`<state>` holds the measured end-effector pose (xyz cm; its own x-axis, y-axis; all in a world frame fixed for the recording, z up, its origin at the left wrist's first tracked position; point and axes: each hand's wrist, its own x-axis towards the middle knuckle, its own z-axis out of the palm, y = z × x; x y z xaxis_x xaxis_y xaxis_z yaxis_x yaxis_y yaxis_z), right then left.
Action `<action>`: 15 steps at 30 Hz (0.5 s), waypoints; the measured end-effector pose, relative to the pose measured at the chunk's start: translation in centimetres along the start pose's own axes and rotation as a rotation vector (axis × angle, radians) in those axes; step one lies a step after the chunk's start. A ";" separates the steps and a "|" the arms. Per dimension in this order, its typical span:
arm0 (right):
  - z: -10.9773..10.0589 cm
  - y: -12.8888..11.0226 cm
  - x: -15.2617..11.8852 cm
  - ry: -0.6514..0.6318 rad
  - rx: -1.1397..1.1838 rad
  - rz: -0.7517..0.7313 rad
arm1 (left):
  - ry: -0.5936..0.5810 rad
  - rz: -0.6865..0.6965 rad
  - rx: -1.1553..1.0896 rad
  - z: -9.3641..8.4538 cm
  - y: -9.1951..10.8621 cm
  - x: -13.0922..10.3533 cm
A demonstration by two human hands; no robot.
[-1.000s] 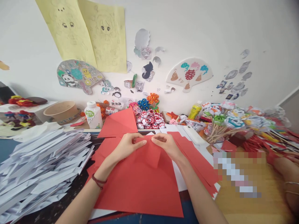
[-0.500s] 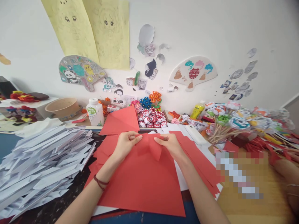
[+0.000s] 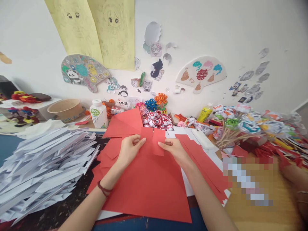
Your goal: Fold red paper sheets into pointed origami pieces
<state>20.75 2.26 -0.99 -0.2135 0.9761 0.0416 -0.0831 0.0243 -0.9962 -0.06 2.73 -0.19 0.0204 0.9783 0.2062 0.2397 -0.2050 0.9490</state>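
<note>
My left hand (image 3: 130,150) pinches a small piece of red paper (image 3: 146,133) between thumb and fingers. Level with it, my right hand (image 3: 174,150) grips another small red paper piece (image 3: 158,144). A narrow gap shows between the two pieces at the top; whether they join lower down I cannot tell. Both hands are over a large red paper sheet (image 3: 146,189), which lies flat under my wrists. More red sheets (image 3: 112,154) stick out on its left, and a stack of red paper strips (image 3: 204,163) lies to the right of my right hand.
A heap of folded white paper strips (image 3: 45,170) covers the left side. Behind the paper stand a white bottle (image 3: 99,114), red-and-white paper flowers (image 3: 157,120) and a yellow bottle (image 3: 204,112). Paper flowers on sticks (image 3: 240,128) and another person's hand (image 3: 293,175) are on the right.
The red paper at my right hand was curled and hanging down; now it is flatter and upright. A gap between the two pieces shows more clearly. My hands stay in nearly the same place.
</note>
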 end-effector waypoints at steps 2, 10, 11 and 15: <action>-0.1 0.3 0.1 0.065 -0.014 0.002 | 0.009 0.026 0.053 0.1 -0.5 0.2; -1.2 0.2 0.5 0.159 -0.010 -0.035 | 0.055 -0.022 -0.031 0.0 -0.4 0.1; -1.3 0.1 0.5 0.164 -0.006 -0.039 | 0.030 -0.021 -0.050 0.0 -0.4 0.1; -1.4 0.4 0.7 0.125 -0.030 -0.064 | -0.028 -0.007 -0.074 -0.1 0.1 0.0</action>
<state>21.98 3.22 -1.47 -0.0855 0.9916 0.0973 -0.0631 0.0921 -0.9938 -0.14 2.71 -0.03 0.0466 0.9800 0.1933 0.1674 -0.1985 0.9657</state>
